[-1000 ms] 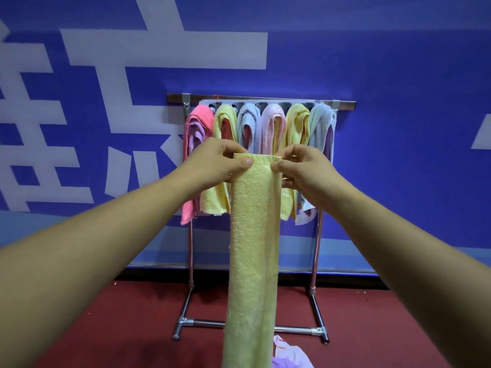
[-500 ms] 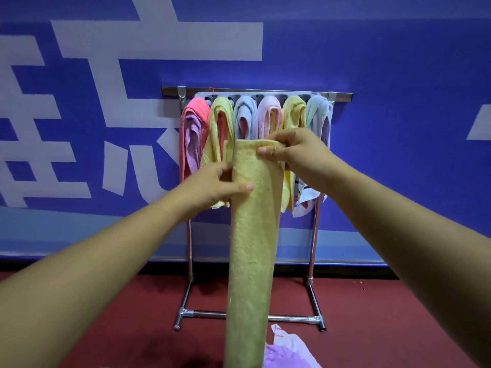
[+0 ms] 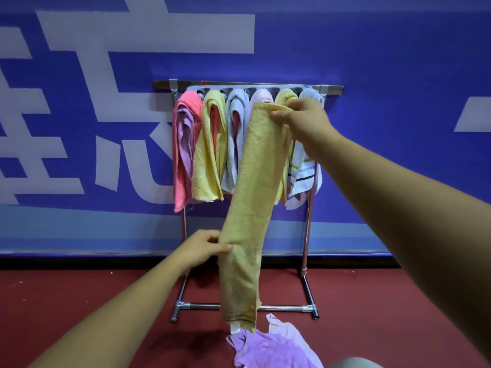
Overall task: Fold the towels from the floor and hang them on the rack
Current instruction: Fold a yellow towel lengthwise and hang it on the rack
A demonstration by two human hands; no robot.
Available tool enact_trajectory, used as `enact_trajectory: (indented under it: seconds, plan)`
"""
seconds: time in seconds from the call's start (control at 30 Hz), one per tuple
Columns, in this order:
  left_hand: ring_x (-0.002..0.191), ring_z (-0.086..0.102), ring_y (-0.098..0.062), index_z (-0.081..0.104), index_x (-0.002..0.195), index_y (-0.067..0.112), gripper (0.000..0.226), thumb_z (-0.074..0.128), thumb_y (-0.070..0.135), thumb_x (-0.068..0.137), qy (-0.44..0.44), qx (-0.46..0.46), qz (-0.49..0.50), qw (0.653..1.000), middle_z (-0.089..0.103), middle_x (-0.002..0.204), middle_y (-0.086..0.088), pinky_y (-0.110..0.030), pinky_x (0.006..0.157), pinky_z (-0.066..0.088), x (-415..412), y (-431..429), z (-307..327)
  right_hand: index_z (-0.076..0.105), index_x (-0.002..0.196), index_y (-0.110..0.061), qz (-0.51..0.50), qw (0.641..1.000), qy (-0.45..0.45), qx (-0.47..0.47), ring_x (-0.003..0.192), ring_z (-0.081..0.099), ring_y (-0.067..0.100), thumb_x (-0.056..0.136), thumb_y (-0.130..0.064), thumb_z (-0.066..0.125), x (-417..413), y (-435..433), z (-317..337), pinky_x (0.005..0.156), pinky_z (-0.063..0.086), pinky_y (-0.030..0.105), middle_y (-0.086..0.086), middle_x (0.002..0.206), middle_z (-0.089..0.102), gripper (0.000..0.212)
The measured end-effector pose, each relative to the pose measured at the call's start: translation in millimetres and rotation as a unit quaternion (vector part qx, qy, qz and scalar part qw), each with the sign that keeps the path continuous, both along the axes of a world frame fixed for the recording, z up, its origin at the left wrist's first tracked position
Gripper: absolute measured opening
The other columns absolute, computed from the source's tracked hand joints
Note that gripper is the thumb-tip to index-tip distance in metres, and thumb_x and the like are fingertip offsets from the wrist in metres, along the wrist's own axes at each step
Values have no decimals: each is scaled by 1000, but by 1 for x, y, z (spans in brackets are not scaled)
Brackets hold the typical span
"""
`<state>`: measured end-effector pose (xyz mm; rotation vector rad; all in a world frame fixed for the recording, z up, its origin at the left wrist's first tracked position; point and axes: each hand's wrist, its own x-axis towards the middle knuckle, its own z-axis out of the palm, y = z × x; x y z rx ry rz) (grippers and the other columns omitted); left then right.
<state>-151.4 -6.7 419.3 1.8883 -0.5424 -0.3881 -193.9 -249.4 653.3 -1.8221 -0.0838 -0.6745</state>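
- On the metal rack (image 3: 247,85), draped side by side: six hung towels (image 3: 210,144), pink, yellow, blue, pink, yellow and pale.
- With the right hand (image 3: 303,120), pinches the top edge of the folded yellow towel (image 3: 255,195), raised in front of the rack.
- With the left hand (image 3: 199,251), pinches its left edge, far lower than half a second ago.
- On the red floor (image 3: 372,314), just under the hanging end: a purple towel (image 3: 265,349).
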Motion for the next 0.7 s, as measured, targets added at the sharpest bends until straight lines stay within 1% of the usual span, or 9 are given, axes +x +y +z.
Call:
enact_trajectory:
  seconds: [0.07,0.13,0.2,0.33,0.43,0.5,0.53,0.6,0.7]
  plan:
    - [92,71,-16,79,92,17,26,77,26,68,24,-76,28,996,77,97,-4,-34,90,55,4,6,19,53,64,-13,-61,998,17,21,61,43,15,85,-10,68,6,-21,-13,57,37,26,1,64,43,26]
    - [81,69,-13,80,86,14,21,69,19,69,48,-157,56,985,76,90,-5,-23,74,55,10,16,48,52,69,-8,-100,991,66,58,63,42,19,83,-6,67,11,-40,-40,59,38,32,7,66,39,21]
    - [82,68,-16,79,92,12,25,68,20,71,58,-208,82,973,76,93,-7,-25,72,54,15,29,80,54,79,-6,-138,974,160,86,66,49,23,82,-3,68,14,-52,-75,61,44,36,11,73,45,15]
    - [88,68,-19,72,108,8,26,67,22,86,62,-195,84,975,72,99,-7,-34,77,55,13,40,133,58,86,-6,-99,923,353,119,72,60,26,83,-2,72,12,-45,-148,67,52,36,13,78,60,14]
    - [88,67,-17,68,113,9,29,66,24,88,71,-165,43,983,70,98,-5,-31,74,56,5,32,158,61,74,-4,-15,906,424,4,60,58,21,85,-4,71,6,-24,-176,59,50,29,9,62,62,15]
    - [84,66,-15,68,110,13,26,67,25,87,80,-134,19,988,70,92,-1,-31,73,53,0,25,167,68,83,1,23,902,419,-101,70,63,21,83,-7,68,8,-6,-173,66,50,30,10,76,67,8]
    - [80,66,-14,69,107,16,21,66,25,87,80,-117,4,990,69,88,0,-30,73,52,-2,22,171,70,93,3,35,917,380,-116,77,63,21,85,-11,66,11,3,-167,70,49,31,10,83,67,17]
    - [83,67,-15,72,103,18,19,67,26,86,75,-85,-20,993,71,90,0,-33,78,51,-4,14,178,70,108,1,111,954,280,-10,95,67,24,89,-22,66,14,20,-144,81,50,35,9,97,72,30]
    - [100,66,-21,74,110,19,28,73,28,83,59,-39,-57,996,71,108,-5,-40,94,51,-1,8,185,66,126,-8,273,933,199,124,112,59,33,95,-39,61,15,41,-101,103,44,45,19,126,65,44]
